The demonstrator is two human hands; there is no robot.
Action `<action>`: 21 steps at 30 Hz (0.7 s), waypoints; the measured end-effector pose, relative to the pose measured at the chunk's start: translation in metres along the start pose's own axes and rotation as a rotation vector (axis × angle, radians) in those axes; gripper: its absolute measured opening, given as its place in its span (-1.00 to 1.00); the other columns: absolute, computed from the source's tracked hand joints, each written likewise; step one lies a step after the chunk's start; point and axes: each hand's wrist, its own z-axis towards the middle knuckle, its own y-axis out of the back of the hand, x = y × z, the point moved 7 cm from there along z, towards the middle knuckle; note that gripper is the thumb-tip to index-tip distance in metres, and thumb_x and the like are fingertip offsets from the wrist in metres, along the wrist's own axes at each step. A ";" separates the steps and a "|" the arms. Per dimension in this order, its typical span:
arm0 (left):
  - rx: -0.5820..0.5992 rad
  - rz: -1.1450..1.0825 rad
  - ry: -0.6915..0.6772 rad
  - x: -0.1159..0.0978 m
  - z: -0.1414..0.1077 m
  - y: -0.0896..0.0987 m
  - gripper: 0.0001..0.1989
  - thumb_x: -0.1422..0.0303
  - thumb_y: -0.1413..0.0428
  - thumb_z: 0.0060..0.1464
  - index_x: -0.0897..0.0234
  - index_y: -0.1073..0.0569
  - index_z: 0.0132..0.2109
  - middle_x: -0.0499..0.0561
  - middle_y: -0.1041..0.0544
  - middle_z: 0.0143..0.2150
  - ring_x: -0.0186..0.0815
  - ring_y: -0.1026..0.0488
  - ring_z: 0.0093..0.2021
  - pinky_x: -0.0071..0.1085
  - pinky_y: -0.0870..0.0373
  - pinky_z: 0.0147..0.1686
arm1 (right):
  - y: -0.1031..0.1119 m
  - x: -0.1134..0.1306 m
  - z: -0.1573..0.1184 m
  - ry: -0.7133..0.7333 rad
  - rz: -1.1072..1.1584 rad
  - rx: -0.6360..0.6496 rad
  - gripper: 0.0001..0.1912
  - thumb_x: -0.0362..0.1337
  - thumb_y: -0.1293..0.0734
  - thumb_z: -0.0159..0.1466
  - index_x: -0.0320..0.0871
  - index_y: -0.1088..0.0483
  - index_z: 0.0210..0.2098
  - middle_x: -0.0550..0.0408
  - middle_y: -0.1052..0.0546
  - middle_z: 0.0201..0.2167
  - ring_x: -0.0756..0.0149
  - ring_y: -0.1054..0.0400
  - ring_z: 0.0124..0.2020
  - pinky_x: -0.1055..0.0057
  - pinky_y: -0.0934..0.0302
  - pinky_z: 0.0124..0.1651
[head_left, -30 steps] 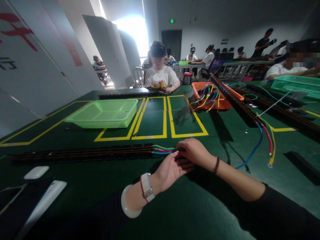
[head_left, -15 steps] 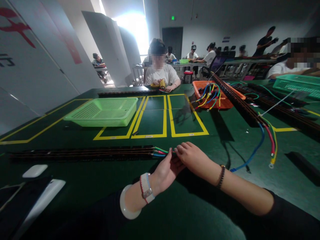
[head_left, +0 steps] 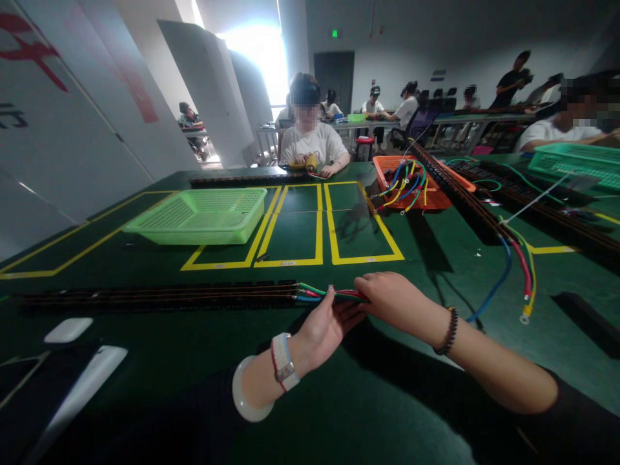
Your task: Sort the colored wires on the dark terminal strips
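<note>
Green, red and blue wires [head_left: 306, 292] come out of the right end of a long black strip [head_left: 155, 296] lying across the table. My left hand [head_left: 322, 329] is closed round these wires from below, its thumb on top of them. Just to the right, the fingers of my right hand [head_left: 387, 294] are curled over the same bundle. Between the two hands a short red and green stretch shows. The far ends of the wires are hidden by my right hand.
A light green basket [head_left: 203, 232] stands beyond the strip. An orange basket [head_left: 411, 200] of wires with ring terminals is at the back right, beside another black strip [head_left: 455, 181] with loose wires. A person [head_left: 312, 142] sits opposite. A white case [head_left: 68, 330] lies left.
My right hand has slid to the right along the wires, away from my left hand, so more of the bundle shows. My left hand has hardly moved.
</note>
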 end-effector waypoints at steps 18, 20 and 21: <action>0.006 0.138 0.023 -0.004 -0.010 -0.008 -0.55 0.16 0.13 0.23 0.53 -0.38 -0.10 0.33 -0.45 -0.06 -0.17 -0.44 -0.06 -0.21 -0.30 0.09 | -0.035 -0.052 0.030 -0.146 0.333 -0.204 -0.76 -0.17 -0.23 0.33 -0.23 -0.41 -0.27 0.02 -0.43 -0.27 0.36 -0.33 -0.26 0.50 -0.11 -0.26; 0.004 0.144 0.030 -0.005 -0.011 -0.010 -0.55 0.15 0.14 0.24 0.53 -0.36 -0.09 0.32 -0.45 -0.07 -0.18 -0.45 -0.08 -0.21 -0.30 0.09 | -0.040 -0.055 0.032 -0.161 0.273 -0.234 -0.74 -0.15 -0.22 0.33 -0.22 -0.41 -0.26 0.04 -0.43 -0.27 0.38 -0.32 -0.31 0.48 -0.08 -0.32; 0.003 0.147 0.034 -0.005 -0.011 -0.011 -0.54 0.15 0.14 0.24 0.54 -0.36 -0.09 0.32 -0.45 -0.07 -0.18 -0.45 -0.08 -0.21 -0.30 0.08 | -0.040 -0.055 0.032 -0.162 0.230 -0.244 -0.73 -0.14 -0.20 0.34 -0.21 -0.41 -0.25 0.04 -0.43 -0.27 0.38 -0.32 -0.33 0.47 -0.06 -0.34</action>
